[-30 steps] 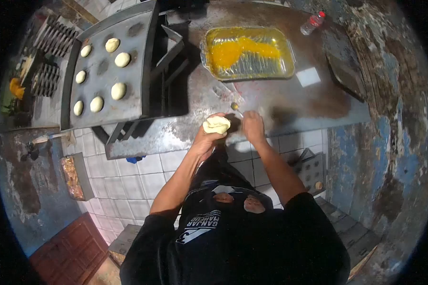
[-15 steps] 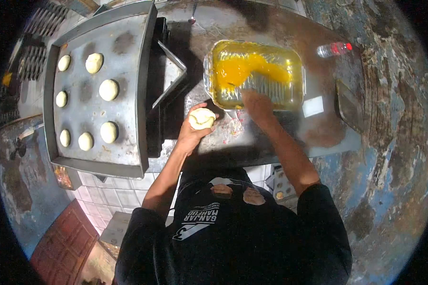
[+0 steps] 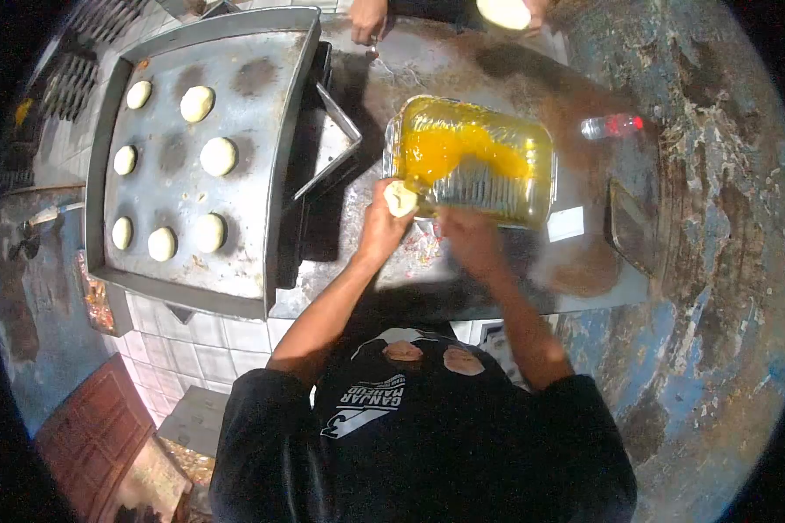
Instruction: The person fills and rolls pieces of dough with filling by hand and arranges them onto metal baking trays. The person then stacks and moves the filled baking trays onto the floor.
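My left hand [image 3: 384, 228] is closed around a piece of pale dough [image 3: 401, 199] at the near left corner of the clear tray [image 3: 545, 196]. In that tray lies a bright yellow filling [image 3: 449, 150], with a scraped, ridged bare patch in front of it. My right hand [image 3: 469, 237] is closed and blurred, just right of the dough by the tray's near edge. A narrow yellowish tool tip [image 3: 426, 196] seems to reach from it to the dough; its kind cannot be made out.
At left stands a metal baking tray [image 3: 170, 202] with several dough balls [image 3: 218, 156]. A bottle [image 3: 611, 126], a white card [image 3: 566, 224] and a metal plate [image 3: 630, 224] lie right. Across the table, another person's hand [image 3: 368, 17] shows, with a pale dough round [image 3: 504, 12] by their other hand.
My left hand has brought the dough up and right to the tray's corner, closing its fingers more. My right hand has come out of the tray toward the dough. Another person's hands have appeared.
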The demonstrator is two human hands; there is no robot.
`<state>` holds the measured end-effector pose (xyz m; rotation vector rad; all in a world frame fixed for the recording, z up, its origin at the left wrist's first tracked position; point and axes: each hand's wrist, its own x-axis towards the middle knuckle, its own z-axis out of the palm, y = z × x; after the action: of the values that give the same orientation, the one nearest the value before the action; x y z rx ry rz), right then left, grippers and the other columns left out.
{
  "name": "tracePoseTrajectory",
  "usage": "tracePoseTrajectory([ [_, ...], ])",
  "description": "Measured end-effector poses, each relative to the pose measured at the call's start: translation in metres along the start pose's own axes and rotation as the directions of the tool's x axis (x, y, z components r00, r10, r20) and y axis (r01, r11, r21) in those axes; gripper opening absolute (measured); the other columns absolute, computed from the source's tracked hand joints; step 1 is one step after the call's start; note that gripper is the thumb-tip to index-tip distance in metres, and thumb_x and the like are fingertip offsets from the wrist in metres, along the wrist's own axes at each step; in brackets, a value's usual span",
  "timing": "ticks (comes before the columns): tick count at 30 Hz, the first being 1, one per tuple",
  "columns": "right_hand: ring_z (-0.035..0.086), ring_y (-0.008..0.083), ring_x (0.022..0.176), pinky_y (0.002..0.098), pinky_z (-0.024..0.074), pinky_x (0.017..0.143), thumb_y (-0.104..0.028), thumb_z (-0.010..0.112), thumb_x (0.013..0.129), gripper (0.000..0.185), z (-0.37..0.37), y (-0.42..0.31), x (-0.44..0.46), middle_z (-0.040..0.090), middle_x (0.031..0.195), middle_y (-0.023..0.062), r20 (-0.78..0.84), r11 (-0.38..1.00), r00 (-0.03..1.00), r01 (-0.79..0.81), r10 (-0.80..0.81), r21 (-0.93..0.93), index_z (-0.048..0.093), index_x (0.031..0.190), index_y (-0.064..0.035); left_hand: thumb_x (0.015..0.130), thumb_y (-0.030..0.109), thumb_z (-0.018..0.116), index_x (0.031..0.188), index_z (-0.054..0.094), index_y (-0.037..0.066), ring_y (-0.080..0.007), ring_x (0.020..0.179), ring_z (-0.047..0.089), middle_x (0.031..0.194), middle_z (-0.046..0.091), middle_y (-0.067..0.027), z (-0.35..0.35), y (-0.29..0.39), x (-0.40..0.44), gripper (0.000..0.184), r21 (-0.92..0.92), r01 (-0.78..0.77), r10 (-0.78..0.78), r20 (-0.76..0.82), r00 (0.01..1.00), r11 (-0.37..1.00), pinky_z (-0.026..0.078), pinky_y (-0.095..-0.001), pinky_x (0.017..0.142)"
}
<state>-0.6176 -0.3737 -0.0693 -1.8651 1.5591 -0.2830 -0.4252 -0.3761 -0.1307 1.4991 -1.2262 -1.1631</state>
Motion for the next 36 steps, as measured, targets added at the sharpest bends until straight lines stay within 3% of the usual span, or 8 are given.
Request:
tracePoseTrajectory([
  [6,0.068,0.0350,0.092,0.0457,0.0572,0.078,-0.023,0.059,0.097,0.029,0.038,-0.010,-0.096,0.066,0.095,0.0184,-0.056,0.930,0.996,0.046,-0.071,-0.365,0.064,0.119,-0.0059,0.090,0.002,0.060,0.124,0.049,0.008,-0.0496,0.094,0.066,0.107,0.067,-0.0287,0.006,0.023,-0.030,0.036,0.408,0.039,-0.075,0.072,0.995,0.912,0.053,-0.0518,0.079],
  [10,0.068,0.0341,0.092,0.0432,0.0574,0.075,-0.018,0.064,0.094,0.031,0.052,0.034,-0.126,0.067,0.094,0.0177,0.031,0.921,0.997,-0.048,0.065,-0.385,0.062,0.122,-0.0051,0.087,-0.006,0.062,0.128,0.049,0.007,-0.0235,0.105,0.066,0.113,0.068,-0.0135,0.004,-0.041,-0.056,0.045,-0.171,0.196,-0.171,0.149,0.974,0.966,0.052,-0.0345,0.090],
  [13,0.070,0.0305,0.092,0.0384,0.0570,0.075,-0.013,0.069,0.091,0.041,0.067,0.057,-0.129,0.069,0.097,0.0159,-0.380,0.970,0.892,0.224,-0.245,-0.099,0.058,0.129,-0.0039,0.078,-0.013,0.064,0.129,0.048,0.008,-0.0161,0.103,0.061,0.112,0.062,-0.0036,0.012,-0.012,-0.108,0.058,-0.466,0.309,-0.107,0.410,0.906,0.829,0.049,-0.0295,0.094],
  [16,0.069,0.0312,0.094,0.0370,0.0544,0.084,-0.010,0.070,0.088,0.048,0.047,0.018,-0.144,0.071,0.105,0.0160,-0.217,0.564,0.940,0.031,0.265,0.825,0.056,0.134,-0.0026,0.076,-0.004,0.074,0.129,0.047,0.009,-0.0154,0.107,0.059,0.113,0.061,-0.0035,0.028,0.007,-0.164,0.061,-0.326,0.006,0.131,0.396,0.909,0.945,0.049,-0.0312,0.096],
  [23,0.069,0.0256,0.104,0.0371,0.0504,0.096,-0.004,0.057,0.094,0.050,0.043,-0.003,-0.257,0.072,0.115,0.0154,-0.364,0.835,0.752,0.497,-0.550,-0.235,0.046,0.143,0.0008,0.079,0.018,0.086,0.118,0.052,0.006,-0.0153,0.087,0.061,0.095,0.061,-0.0025,0.045,0.018,-0.238,0.053,-0.257,0.001,0.086,0.327,0.941,0.966,0.053,-0.0318,0.079],
  [25,0.067,0.0311,0.109,0.0415,0.0478,0.101,-0.004,0.057,0.094,0.053,0.047,0.001,-0.277,0.073,0.114,0.0154,-0.489,0.697,0.870,0.308,0.069,0.648,0.044,0.145,0.0004,0.083,0.019,0.085,0.116,0.053,0.004,-0.0132,0.077,0.059,0.087,0.060,-0.0016,0.040,0.034,-0.263,0.048,-0.293,0.039,0.065,0.338,0.939,0.955,0.052,-0.0297,0.071],
  [29,0.069,0.0288,0.101,0.0393,0.0517,0.092,-0.005,0.058,0.095,0.047,0.051,-0.009,-0.322,0.074,0.113,0.0117,-0.577,0.920,0.764,0.388,-0.289,0.053,0.046,0.140,0.0006,0.094,0.024,0.074,0.111,0.059,0.004,-0.0070,0.077,0.058,0.077,0.060,0.0014,0.039,0.059,-0.301,0.030,-0.328,0.336,-0.048,0.650,0.759,0.883,0.049,-0.0241,0.069],
  [36,0.064,0.0139,0.094,0.0296,0.0501,0.086,-0.008,0.073,0.092,0.053,0.053,-0.018,-0.346,0.069,0.086,0.0056,-0.409,0.361,0.871,0.301,0.273,0.883,0.044,0.136,0.0025,0.104,0.029,0.056,0.141,0.056,0.001,-0.0274,0.122,0.063,0.144,0.057,-0.0178,0.043,0.080,-0.335,0.047,-0.026,-0.500,0.479,0.337,0.811,0.866,0.046,-0.0362,0.106],
])
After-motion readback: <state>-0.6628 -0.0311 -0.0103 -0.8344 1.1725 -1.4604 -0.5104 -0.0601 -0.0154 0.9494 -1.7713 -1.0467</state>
